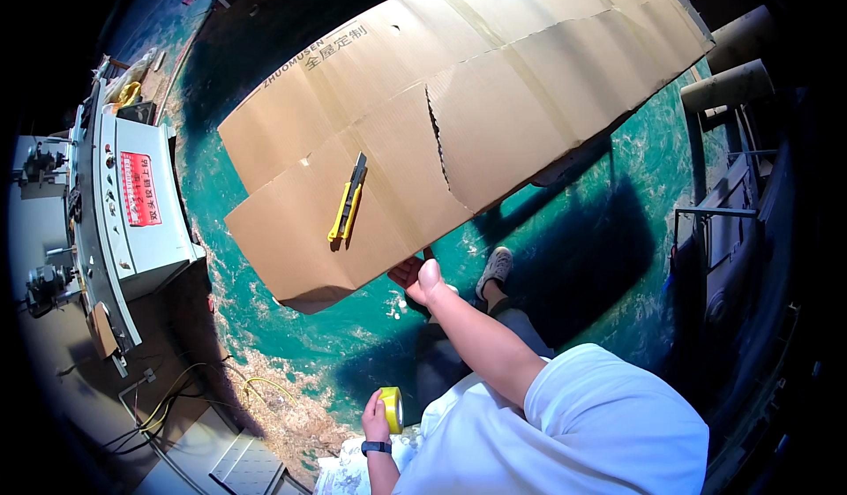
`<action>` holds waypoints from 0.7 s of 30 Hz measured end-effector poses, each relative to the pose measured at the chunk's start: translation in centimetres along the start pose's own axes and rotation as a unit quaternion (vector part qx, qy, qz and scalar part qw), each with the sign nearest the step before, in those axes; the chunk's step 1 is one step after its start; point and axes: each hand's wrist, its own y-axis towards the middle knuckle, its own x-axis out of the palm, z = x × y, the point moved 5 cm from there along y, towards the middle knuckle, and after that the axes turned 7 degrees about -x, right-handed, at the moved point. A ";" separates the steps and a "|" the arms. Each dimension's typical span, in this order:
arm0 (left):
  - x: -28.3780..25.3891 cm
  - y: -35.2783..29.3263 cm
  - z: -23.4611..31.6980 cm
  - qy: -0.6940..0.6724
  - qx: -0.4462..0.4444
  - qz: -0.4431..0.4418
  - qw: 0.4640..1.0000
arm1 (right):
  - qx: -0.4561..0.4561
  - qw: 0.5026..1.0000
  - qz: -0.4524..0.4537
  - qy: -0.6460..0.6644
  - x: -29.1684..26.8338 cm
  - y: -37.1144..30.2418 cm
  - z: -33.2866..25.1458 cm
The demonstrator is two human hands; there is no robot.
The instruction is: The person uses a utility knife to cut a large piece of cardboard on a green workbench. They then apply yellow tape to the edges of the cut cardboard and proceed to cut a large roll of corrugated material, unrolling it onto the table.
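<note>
cardboard (490, 111) lies just beyond right hand (420, 280), apparently touching

Open gap between tape roll (389, 408) and cardboard (481, 129), cardboard blocking ahead, yellow knife (348, 202) on top

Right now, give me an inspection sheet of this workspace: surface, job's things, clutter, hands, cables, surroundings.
Surface: large cardboard sheet, with a ragged slit.
Job's things: yellow utility knife lying on the cardboard; roll of yellow tape off the sheet.
Clutter: pale brown debris scattered across the green floor.
Hands: left hand holds the tape; right hand at the cardboard's near edge, grip unclear.
Cables: yellow cable and black cables, lower left.
Surroundings: white machine cabinet, left; brown tubes, upper right.
</note>
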 end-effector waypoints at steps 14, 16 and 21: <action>27.3 -2.3 38.9 0.439 0.287 -0.414 0.744 | -0.610 0.654 0.145 -0.423 6.0 -16.4 -19.7; 31.5 -5.2 41.7 0.511 0.314 -0.417 0.683 | -0.626 0.702 0.268 -0.210 -4.3 -11.5 -22.2; 38.7 -11.7 41.6 0.676 0.509 -0.384 0.369 | -0.396 0.814 0.395 0.156 -13.9 5.0 -15.4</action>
